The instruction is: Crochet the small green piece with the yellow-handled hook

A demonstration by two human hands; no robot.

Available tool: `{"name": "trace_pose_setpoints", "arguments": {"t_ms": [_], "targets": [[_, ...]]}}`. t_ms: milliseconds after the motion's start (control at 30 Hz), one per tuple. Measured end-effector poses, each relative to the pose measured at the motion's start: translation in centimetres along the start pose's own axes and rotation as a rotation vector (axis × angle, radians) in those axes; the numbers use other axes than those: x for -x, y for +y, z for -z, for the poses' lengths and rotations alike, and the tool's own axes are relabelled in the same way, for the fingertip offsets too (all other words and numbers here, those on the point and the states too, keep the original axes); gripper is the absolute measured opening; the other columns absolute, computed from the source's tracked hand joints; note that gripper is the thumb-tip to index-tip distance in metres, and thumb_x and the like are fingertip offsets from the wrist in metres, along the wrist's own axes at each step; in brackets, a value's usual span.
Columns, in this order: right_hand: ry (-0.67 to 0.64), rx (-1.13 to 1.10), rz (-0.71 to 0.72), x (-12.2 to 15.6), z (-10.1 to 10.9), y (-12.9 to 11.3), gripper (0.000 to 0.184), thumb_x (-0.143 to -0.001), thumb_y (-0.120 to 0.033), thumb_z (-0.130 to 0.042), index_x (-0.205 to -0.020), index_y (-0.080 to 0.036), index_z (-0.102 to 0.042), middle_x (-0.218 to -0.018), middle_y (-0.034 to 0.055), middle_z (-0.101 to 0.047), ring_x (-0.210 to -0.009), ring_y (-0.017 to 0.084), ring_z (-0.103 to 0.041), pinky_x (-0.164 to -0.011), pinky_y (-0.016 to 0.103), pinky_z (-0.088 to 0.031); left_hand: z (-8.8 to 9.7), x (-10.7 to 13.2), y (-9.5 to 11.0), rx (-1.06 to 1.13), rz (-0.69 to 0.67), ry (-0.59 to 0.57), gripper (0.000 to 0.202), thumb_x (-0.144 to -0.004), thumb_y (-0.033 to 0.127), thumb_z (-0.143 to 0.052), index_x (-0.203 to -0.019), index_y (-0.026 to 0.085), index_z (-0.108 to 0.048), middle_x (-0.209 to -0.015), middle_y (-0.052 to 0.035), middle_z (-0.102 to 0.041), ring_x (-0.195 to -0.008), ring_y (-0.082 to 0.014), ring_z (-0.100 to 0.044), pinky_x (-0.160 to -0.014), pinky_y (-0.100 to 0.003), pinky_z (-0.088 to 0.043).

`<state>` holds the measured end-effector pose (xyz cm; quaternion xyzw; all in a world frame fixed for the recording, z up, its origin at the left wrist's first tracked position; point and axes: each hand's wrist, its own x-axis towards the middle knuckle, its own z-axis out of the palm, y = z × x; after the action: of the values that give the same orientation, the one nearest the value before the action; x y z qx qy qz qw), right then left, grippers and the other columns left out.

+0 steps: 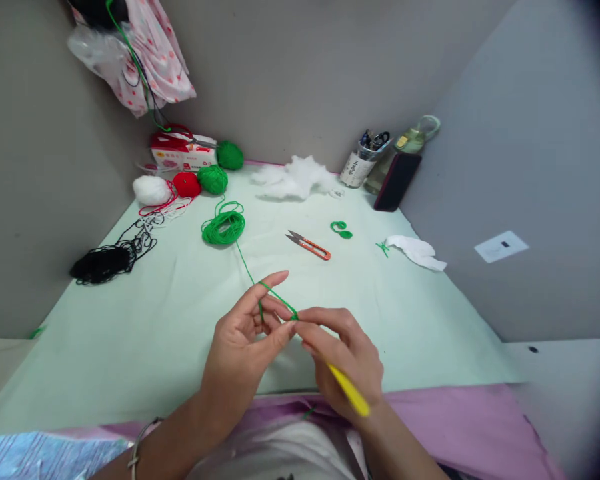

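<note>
My left hand (250, 333) pinches a small piece of green crochet work (294, 316) between thumb and finger. Its raised index finger carries a taut strand of green yarn (279, 297), which also passes around the lower fingers. From there the strand runs back to a loose green yarn coil (223, 227). In my right hand (347, 353) is a crochet hook with a yellow handle (349, 390); its tip is hidden at the stitches, where the fingertips of both hands meet. Beyond the hands lie orange thread snips (310, 246) and a small green crocheted piece (341, 230).
Black yarn (103, 264), a white yarn ball (151, 190), a red ball (187, 185) and green balls (213, 179) sit at the left. White stuffing (296, 179) lies at the back. A pen cup (356, 169), phone (397, 182) and crumpled tissue (416, 252) are at the right.
</note>
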<state>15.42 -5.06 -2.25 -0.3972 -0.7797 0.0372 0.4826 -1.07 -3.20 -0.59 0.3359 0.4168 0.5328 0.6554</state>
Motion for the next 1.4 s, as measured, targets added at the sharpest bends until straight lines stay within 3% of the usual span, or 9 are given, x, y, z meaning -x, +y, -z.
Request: {"name": "trace_pose_setpoints", "arguments": {"t_ms": [167,367,600,733,833,1033,1233,1333,1400], "targets": [[0.135,-0.122,-0.111,0.2,-0.7,0.2,0.032,-0.102,-0.013,-0.062,-0.122,-0.031,-0.078,-0.102,0.0062,-0.079,-0.092,0.022,-0.077,-0.074,0.036,-0.065,0.3,-0.5,0.5,0.244,0.292,-0.142,0.054,-0.08,0.024,-0.092,-0.131,0.017,-0.076,-0.073,0.0067,-0.058,-0.044,0.0025,-0.029,-0.043,-0.014,-0.024],[0.245,-0.648,-0.409,-1.6,-0.8,-0.1,0.021,-0.106,-0.02,-0.06,-0.103,-0.026,-0.08,-0.092,0.0041,-0.075,-0.074,0.016,-0.07,-0.065,0.031,-0.06,0.3,-0.5,1.1,0.173,0.204,-0.113,0.049,-0.078,0.024,-0.093,-0.125,0.022,-0.079,-0.086,0.0023,-0.066,-0.043,0.0026,-0.033,-0.042,-0.017,-0.023],[0.156,-0.348,-0.256,-0.7,-1.4,-0.2,0.031,-0.102,-0.012,-0.061,-0.119,-0.031,-0.079,-0.101,0.0053,-0.078,-0.086,0.018,-0.074,-0.07,0.03,-0.063,0.1,-0.6,0.1,0.036,0.084,-0.058,0.047,-0.078,0.029,-0.094,-0.124,0.025,-0.081,-0.089,0.0015,-0.067,-0.049,-0.0018,-0.046,-0.049,-0.02,-0.036],[0.092,-0.169,-0.132,-0.2,-1.1,0.1,0.036,-0.101,-0.014,-0.063,-0.126,-0.034,-0.079,-0.108,0.0069,-0.078,-0.093,0.021,-0.076,-0.077,0.034,-0.065,0.1,-0.9,0.2,0.168,0.218,-0.127,0.049,-0.08,0.032,-0.091,-0.126,0.02,-0.079,-0.072,0.0061,-0.058,-0.044,0.0001,-0.032,-0.046,-0.018,-0.025],[0.231,-0.398,-0.336,-1.1,-0.8,0.5,0.023,-0.103,-0.017,-0.062,-0.109,-0.027,-0.081,-0.089,0.0051,-0.075,-0.076,0.018,-0.073,-0.066,0.032,-0.062,0.2,-1.1,0.7,0.223,0.301,-0.151,0.044,-0.08,0.027,-0.09,-0.122,0.018,-0.081,-0.068,0.0078,-0.052,-0.045,0.0007,-0.024,-0.045,-0.018,-0.02],[0.263,-0.828,-0.644,-2.2,-1.5,0.3,0.017,-0.099,-0.034,-0.072,-0.091,-0.021,-0.081,-0.082,0.0023,-0.072,-0.059,0.012,-0.066,-0.055,0.026,-0.057,0.2,-0.9,1.0,0.067,0.123,-0.074,0.036,-0.077,0.029,-0.092,-0.111,0.02,-0.082,-0.081,0.0024,-0.064,-0.05,-0.0033,-0.04,-0.05,-0.02,-0.035],[0.183,-0.694,-0.553,-2.8,-1.8,-0.2,0.018,-0.101,-0.034,-0.07,-0.095,-0.022,-0.082,-0.083,0.0025,-0.073,-0.064,0.013,-0.068,-0.061,0.027,-0.059,-0.4,-0.3,1.3,0.061,0.096,-0.085,0.027,-0.078,0.038,-0.092,-0.083,0.018,-0.074,-0.058,0.0062,-0.054,-0.05,-0.0071,-0.039,-0.051,-0.022,-0.033],[-0.056,-0.488,-0.428,-4.8,1.4,0.5,0.013,-0.099,-0.032,-0.073,-0.103,-0.025,-0.083,-0.09,0.0035,-0.079,-0.068,0.015,-0.071,-0.062,0.028,-0.06,0.1,-1.4,2.5,0.178,0.158,-0.105,0.029,-0.077,0.036,-0.093,-0.082,0.017,-0.07,-0.057,0.0083,-0.049,-0.047,-0.0046,-0.034,-0.049,-0.02,-0.026],[-0.042,-0.337,-0.295,-5.8,4.4,0.9,0.015,-0.096,-0.032,-0.077,-0.109,-0.025,-0.082,-0.098,0.0047,-0.081,-0.075,0.017,-0.074,-0.067,0.029,-0.062,0.7,-2.8,3.6,0.249,0.147,-0.121,0.031,-0.075,0.031,-0.095,-0.083,0.016,-0.069,-0.058,0.0093,-0.047,-0.047,-0.0031,-0.032,-0.048,-0.019,-0.023]]}}
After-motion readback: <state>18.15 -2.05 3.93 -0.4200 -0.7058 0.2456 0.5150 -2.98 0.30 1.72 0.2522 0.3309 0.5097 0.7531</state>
